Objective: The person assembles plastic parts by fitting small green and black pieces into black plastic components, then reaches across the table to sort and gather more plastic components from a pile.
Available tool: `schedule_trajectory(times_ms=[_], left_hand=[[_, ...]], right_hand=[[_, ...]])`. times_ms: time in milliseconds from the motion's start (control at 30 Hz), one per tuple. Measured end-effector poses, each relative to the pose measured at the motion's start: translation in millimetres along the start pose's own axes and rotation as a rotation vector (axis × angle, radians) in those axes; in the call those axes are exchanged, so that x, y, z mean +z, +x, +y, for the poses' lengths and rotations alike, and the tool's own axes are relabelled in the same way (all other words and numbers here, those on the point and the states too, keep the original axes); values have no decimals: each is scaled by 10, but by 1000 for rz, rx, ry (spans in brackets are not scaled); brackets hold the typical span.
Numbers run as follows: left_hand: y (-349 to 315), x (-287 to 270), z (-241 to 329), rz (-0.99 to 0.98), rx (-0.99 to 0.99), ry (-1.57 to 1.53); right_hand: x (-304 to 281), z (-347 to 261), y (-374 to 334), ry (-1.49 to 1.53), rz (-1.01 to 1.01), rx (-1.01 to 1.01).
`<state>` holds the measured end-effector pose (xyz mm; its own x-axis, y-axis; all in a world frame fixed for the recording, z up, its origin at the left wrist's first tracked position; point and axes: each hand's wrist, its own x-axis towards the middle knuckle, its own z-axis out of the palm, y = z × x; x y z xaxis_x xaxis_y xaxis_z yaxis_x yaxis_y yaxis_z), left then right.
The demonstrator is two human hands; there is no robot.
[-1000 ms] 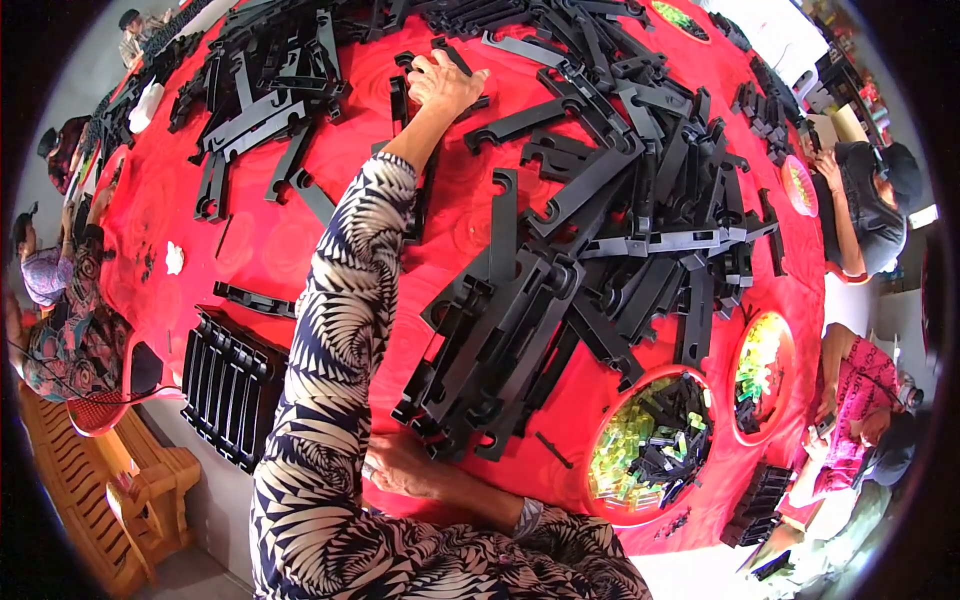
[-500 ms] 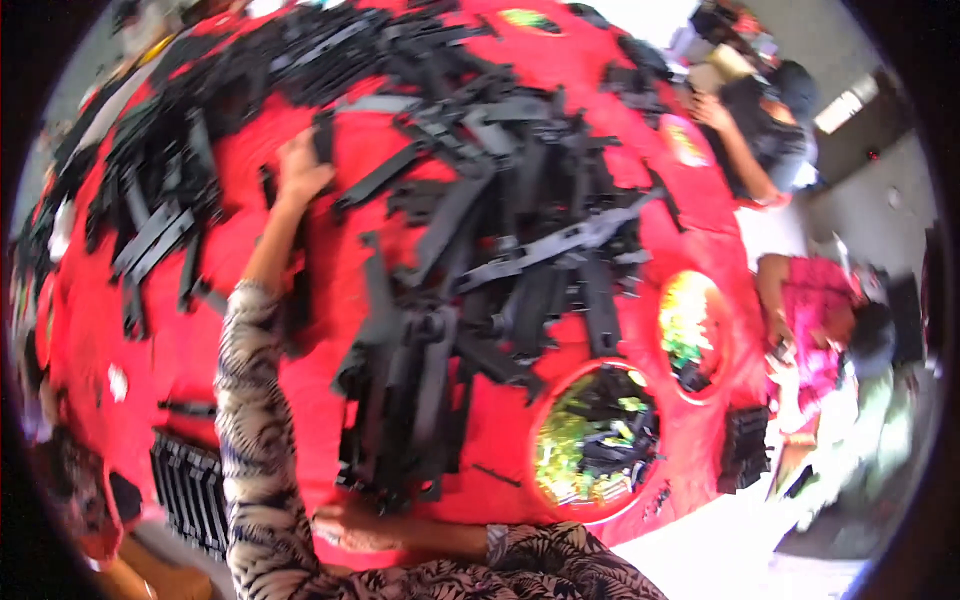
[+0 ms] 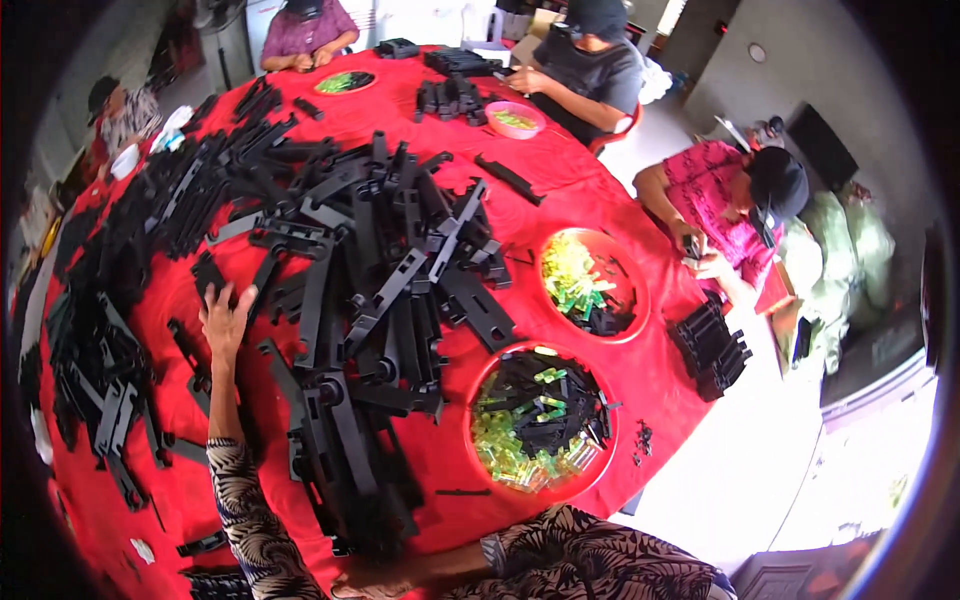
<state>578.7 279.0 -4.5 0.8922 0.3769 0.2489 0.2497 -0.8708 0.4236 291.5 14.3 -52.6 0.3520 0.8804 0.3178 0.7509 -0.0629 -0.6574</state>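
My left hand (image 3: 227, 318) is stretched out over the red cloth with its fingers spread. Its fingertips are at the lower end of a short black plastic part (image 3: 207, 272); whether they touch it I cannot tell. To its right lies a heap of long, slotted black plastic parts (image 3: 375, 290). My right hand (image 3: 375, 580) rests low at the table's near edge, just below a stack of black parts (image 3: 345, 450). Its fingers are partly hidden and blurred, so any hold on something does not show.
Two red-rimmed basins, a near one (image 3: 612, 455) and a farther one (image 3: 645, 310), hold yellow-green and black small pieces. More black parts (image 3: 100, 400) lie at left. Co-workers sit around the table, one in pink (image 3: 700, 190) at right, handling small pieces.
The view has swung, so the table sits lower and further left and more co-workers show. My left arm is still extended, fingers now clearly spread; my right hand stays near the edge.
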Motion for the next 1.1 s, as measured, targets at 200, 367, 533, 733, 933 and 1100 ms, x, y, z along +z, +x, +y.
schedule_trajectory(times_ms=[200,367,533,733,933,1100], left_hand=[[-100,-116,165,-78,-32,128],[-116,-20,-198,171,286,195],[-304,12,448,114,69,213],[-547,-303,206,109,-94,161],[-564,-314,38,136,-27,38],[-519,-270,32,107,-255,119]], right_hand=[[-203,181,-85,-94,38,43],[976,-130,-88,43,-133,-92],[260,-674,64,391,-26,-92],[248,-793,128,618,-229,-45],[191,-764,130,606,-154,-33],[189,-814,172,564,-214,-6]])
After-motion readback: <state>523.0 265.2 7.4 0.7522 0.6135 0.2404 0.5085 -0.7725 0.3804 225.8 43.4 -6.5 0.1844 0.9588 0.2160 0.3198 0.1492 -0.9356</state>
